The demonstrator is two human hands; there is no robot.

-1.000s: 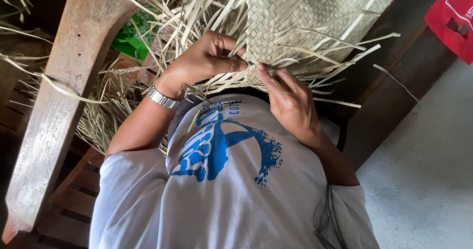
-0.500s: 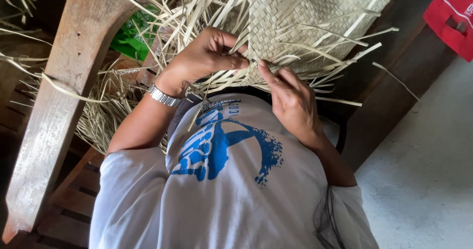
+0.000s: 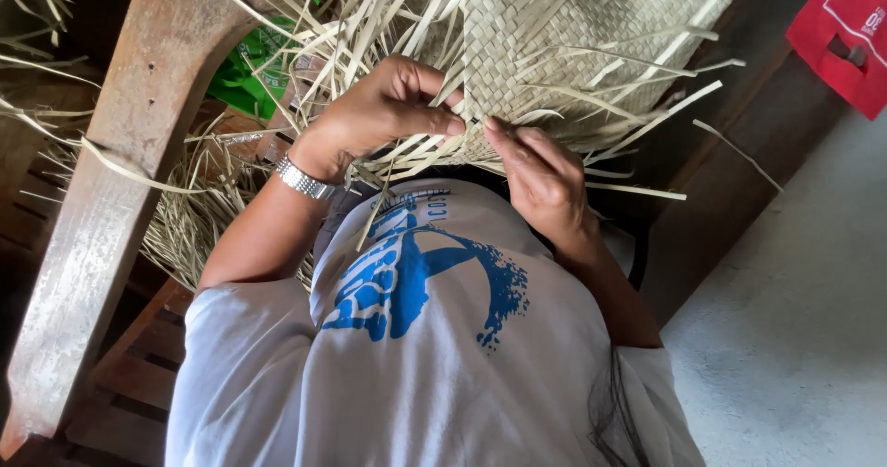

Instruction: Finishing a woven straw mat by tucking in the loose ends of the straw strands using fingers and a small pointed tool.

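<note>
We record a home craft workspace, rustic and informal, used for hand weaving. At twelve o'clock lies a partly woven palm-leaf mat, its loose strips fanning outward. A weathered wooden beam runs from eleven toward seven o'clock, with wooden slats beneath it. Dried leaf scraps pile at nine o'clock. We note a bare concrete floor at four o'clock, a green bag at eleven and a red bag at two.
</note>
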